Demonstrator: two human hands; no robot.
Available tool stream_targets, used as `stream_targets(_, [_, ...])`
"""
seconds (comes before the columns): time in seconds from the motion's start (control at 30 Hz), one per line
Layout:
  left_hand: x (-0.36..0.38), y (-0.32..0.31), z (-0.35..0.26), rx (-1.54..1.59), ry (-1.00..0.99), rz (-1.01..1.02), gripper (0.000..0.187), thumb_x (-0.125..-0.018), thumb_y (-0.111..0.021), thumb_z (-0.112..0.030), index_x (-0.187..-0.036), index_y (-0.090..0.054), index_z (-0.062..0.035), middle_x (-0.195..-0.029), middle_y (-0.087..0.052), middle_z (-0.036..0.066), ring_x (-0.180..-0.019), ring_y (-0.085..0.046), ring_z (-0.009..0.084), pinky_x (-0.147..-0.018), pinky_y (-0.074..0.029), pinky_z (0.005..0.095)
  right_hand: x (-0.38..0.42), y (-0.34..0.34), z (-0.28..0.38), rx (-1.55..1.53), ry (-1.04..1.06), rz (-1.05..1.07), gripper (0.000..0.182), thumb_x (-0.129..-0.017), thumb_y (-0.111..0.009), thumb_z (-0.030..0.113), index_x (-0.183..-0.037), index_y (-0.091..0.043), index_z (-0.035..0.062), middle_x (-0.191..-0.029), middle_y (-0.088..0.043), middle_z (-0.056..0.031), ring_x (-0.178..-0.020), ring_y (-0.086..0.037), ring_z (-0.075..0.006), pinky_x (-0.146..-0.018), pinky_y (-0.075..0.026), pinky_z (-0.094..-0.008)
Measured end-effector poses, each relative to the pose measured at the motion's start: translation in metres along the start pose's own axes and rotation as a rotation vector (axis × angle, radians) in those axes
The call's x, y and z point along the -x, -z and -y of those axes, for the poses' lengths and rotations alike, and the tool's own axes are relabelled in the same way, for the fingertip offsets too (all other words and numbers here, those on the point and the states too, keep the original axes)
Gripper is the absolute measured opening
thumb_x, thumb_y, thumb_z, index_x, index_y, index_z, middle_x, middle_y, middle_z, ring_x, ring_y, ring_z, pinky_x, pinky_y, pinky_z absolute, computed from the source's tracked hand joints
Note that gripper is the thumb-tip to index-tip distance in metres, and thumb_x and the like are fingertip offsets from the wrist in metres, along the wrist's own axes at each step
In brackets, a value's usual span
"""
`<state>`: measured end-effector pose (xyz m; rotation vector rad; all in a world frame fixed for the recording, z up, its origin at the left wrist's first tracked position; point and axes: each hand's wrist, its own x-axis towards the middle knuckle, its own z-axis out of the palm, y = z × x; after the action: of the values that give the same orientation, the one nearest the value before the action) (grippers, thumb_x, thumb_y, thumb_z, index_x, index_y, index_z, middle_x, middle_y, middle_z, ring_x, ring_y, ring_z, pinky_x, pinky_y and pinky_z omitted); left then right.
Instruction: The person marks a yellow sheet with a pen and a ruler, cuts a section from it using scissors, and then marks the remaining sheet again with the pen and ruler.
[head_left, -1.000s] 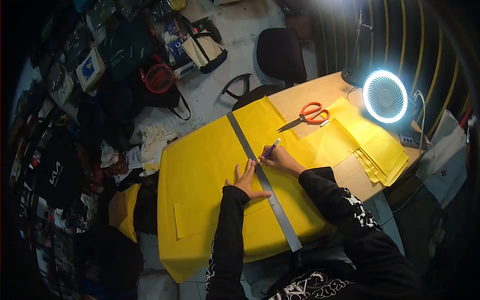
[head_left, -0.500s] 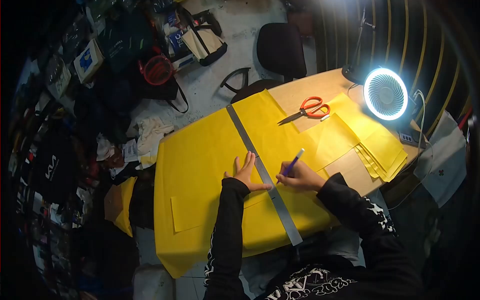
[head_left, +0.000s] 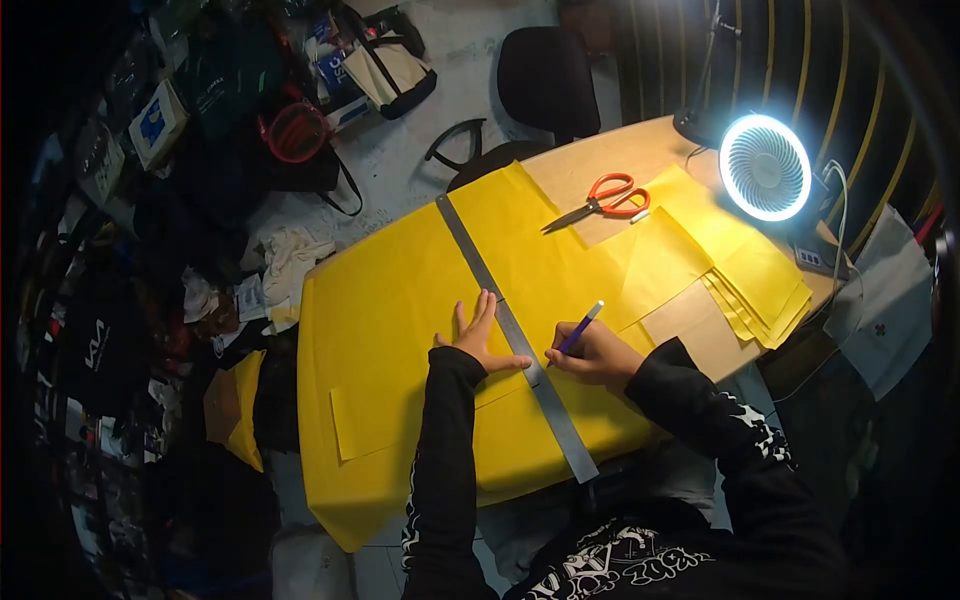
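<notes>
A long metal ruler (head_left: 560, 425) lies slantwise across a large sheet of yellow material (head_left: 390, 330) spread over the table. My left hand (head_left: 476, 335) presses flat with fingers spread, its fingertips and thumb on the ruler's left edge. In my right hand (head_left: 603, 357) is a purple pen with a white end (head_left: 580, 328), its tip pointing down at the yellow sheet just right of the ruler. Scissors with red-orange handles (head_left: 605, 200) lie further up, their dark blades pointing left.
Folded yellow pieces (head_left: 745, 285) are stacked at the table's right side. Behind them a lit ring-shaped fan lamp (head_left: 765, 168) stands by a power socket (head_left: 820, 257). A black chair (head_left: 548, 85) is beyond the far edge. Bags and a red basket (head_left: 297, 132) crowd the floor at left.
The whole view has shifted slightly, so the table appears a little further up and left. Both hands keep their places by the ruler, and the pen stays in my right hand.
</notes>
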<state>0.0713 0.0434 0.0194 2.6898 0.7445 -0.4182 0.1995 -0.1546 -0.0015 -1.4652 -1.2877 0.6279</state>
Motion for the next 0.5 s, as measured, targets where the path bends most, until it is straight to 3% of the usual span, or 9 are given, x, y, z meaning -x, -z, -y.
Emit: stream_targets(0.5, [-0.0013,-0.0009,0.0014,0.024,-0.011,-0.003,0.135,-0.049,-0.071,-0.075,-0.148,0.000,-0.0184,-0.156,0.001,-0.002,-0.142,0.006,0.0329,-0.097,-0.007,0.0746,-0.0002,-0.0026,-0.0053,0.054,0.087,0.039,0.018,-0.082,-0.067,0.013,-0.073,-0.055,0.0015,-0.060,-0.056,-0.0120,-0.052,-0.055,-0.0241,-0.051,-0.041,-0.0323])
